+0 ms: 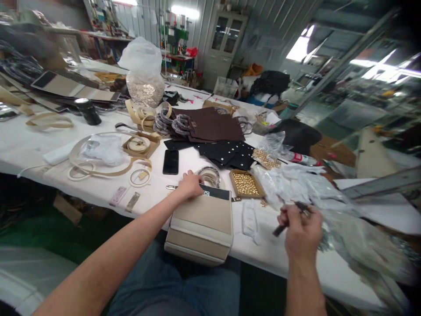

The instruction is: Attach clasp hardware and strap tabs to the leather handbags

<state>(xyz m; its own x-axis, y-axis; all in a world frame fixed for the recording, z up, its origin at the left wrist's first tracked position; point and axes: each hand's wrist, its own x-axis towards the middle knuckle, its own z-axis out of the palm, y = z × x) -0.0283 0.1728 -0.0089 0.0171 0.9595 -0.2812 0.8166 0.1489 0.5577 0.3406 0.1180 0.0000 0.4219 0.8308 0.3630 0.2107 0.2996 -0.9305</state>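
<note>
A beige handbag (204, 215) with a dark strip along its upper edge lies at the table's front edge, partly overhanging above my lap. My left hand (191, 185) grips its far edge, fingers curled beside a small metal fitting (206, 193). Just behind the bag is a coiled handle (210, 175) in clear wrap. To the right, above the table, my right hand (301, 224) is closed round a dark slim tool (279, 230), whose kind I cannot make out. A small box of gold-coloured metal pieces (246, 183) stands between the hands, farther back.
Behind the left hand lies a black phone (170, 162). Tape rolls (140, 177) and a cardboard box (144, 149) are at left. Dark brown bag panels (213, 125) and black studded pieces (230, 153) are stacked beyond. Clear plastic bags (296, 184) cover the right side.
</note>
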